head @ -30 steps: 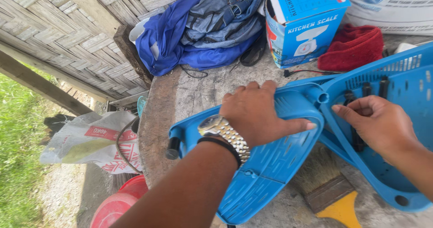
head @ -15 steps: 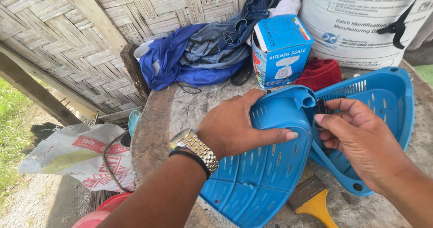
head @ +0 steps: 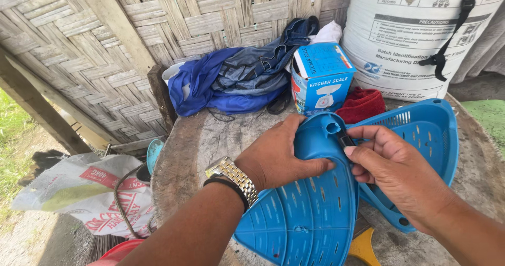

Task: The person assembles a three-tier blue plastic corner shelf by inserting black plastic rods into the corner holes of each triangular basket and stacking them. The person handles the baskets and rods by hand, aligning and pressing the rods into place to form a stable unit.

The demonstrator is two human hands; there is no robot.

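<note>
Blue perforated plastic panel [head: 305,213], curved, slotted holes, lies tilted on the tabletop, hub end up. Second matching blue panel [head: 426,134] sits behind it, joined at the hub. Small black piece [head: 345,139] sits at that joint.

Smooth, perforated blue plastic shells [head: 310,213], rough weathered wooden table [head: 194,150], woven bamboo wall [head: 105,50], metal-link watch [head: 234,179].

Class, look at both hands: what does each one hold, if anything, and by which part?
The left hand presses on the upper end of the blue perforated plastic panel. The right hand pinches a small dark piece at the panel's hinge between thumb and fingertips.
</note>
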